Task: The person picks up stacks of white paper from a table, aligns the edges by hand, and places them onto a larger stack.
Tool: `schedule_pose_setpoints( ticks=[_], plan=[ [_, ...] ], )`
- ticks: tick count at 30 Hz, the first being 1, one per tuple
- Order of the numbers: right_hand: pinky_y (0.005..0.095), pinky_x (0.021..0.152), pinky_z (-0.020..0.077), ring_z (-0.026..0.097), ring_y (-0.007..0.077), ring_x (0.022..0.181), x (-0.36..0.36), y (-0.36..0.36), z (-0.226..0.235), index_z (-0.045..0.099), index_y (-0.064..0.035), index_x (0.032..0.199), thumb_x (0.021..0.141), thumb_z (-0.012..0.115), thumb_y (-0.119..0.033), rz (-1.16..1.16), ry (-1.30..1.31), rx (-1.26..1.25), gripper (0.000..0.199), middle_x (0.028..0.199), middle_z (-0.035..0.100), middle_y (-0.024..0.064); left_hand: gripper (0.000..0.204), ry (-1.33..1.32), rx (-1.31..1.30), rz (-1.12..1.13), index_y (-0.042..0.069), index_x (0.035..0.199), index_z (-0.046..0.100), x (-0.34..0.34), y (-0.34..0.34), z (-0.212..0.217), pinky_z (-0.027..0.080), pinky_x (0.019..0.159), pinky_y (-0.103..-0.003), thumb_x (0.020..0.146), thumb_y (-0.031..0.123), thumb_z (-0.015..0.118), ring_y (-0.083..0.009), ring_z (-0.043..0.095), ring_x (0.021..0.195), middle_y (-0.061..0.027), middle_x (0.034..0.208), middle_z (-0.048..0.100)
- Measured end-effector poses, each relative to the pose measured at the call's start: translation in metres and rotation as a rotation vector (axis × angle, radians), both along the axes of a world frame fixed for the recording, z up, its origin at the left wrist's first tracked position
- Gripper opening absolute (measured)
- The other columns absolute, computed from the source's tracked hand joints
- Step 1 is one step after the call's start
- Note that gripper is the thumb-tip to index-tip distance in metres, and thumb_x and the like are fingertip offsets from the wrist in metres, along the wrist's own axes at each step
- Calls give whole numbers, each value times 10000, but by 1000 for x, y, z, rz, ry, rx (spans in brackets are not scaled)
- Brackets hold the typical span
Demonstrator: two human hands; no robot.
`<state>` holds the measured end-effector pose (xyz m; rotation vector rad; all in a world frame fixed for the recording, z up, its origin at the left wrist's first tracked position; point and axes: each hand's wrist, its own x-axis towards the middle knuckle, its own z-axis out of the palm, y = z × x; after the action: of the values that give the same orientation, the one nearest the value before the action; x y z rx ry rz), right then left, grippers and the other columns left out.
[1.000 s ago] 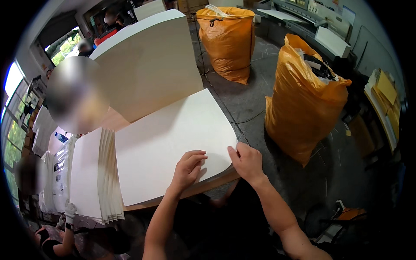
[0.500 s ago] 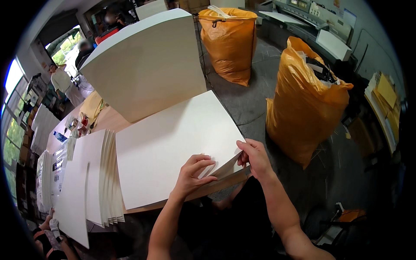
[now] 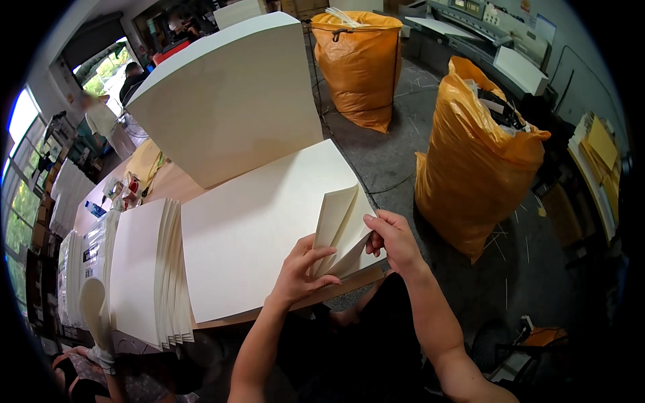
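A pile of large white paper sheets (image 3: 255,228) lies on the table in front of me. Close to its front right corner, a bent paper flap (image 3: 332,218) stands up from the pile. My right hand (image 3: 393,242) pinches the edge of the sheet at that corner between thumb and fingers. Against the left side of the flap rests my left hand (image 3: 306,265), its thumb and curved fingers apart, the index finger touching the paper. How many sheets are raised I cannot tell.
Behind the pile rises a tall white stack (image 3: 228,101). Fanned bundles of white sheets (image 3: 141,269) lie to the left, where a gloved co-worker's hand (image 3: 101,356) holds a curled sheet. Two orange sacks (image 3: 480,161) stand on the floor at the right.
The flap has risen between my hands from the sheet's near edge. My hands have barely moved. At the lower left, the co-worker's flat sheet is now curled up.
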<state>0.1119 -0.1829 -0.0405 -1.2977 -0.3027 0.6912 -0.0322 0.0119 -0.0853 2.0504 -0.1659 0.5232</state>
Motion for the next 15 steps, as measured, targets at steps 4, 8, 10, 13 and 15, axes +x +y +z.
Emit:
schedule_pose_setpoints(
  ticks=[4, 8, 10, 13, 15],
  plan=[
    [241, 480, 410, 575, 91, 549, 1, 0, 0, 543, -101, 740, 1026, 638, -270, 3, -14, 5, 346, 620, 539, -7, 568, 22, -5, 16, 136, 1240, 713, 0, 5, -5, 500, 1066, -413, 720, 165, 937, -335, 589, 1271, -143, 1323, 597],
    [242, 481, 408, 562, 89, 540, -1, -4, -10, 546, -98, 729, 1023, 642, -272, -74, -279, -93, 355, 618, 532, -7, 489, 19, -19, 52, 143, 1273, 699, 0, 4, -3, 500, 1068, -413, 813, 95, 859, -334, 581, 1293, -159, 1413, 564],
    [241, 482, 406, 554, 86, 534, -7, 0, -16, 548, -97, 725, 1023, 641, -275, -178, -802, -404, 359, 618, 530, -7, 468, -97, -49, 129, 149, 1293, 689, 4, -3, -7, 502, 1064, -415, 851, 62, 816, -339, 576, 1305, -168, 1454, 547],
    [239, 479, 395, 543, 82, 524, -4, 4, -17, 537, -98, 718, 1017, 646, -270, -135, -133, 21, 362, 609, 524, -9, 411, -33, -31, 111, 137, 1272, 688, 1, -5, 0, 505, 1061, -424, 883, 26, 758, -353, 564, 1322, -175, 1477, 542],
    [231, 462, 377, 551, 88, 518, -5, 2, -13, 515, -117, 705, 1032, 609, -234, -93, -15, 45, 360, 604, 514, -21, 408, -22, 98, 21, 128, 1249, 685, 1, 0, -1, 510, 1055, -433, 866, 9, 766, -357, 562, 1322, -171, 1467, 548]
  ],
)
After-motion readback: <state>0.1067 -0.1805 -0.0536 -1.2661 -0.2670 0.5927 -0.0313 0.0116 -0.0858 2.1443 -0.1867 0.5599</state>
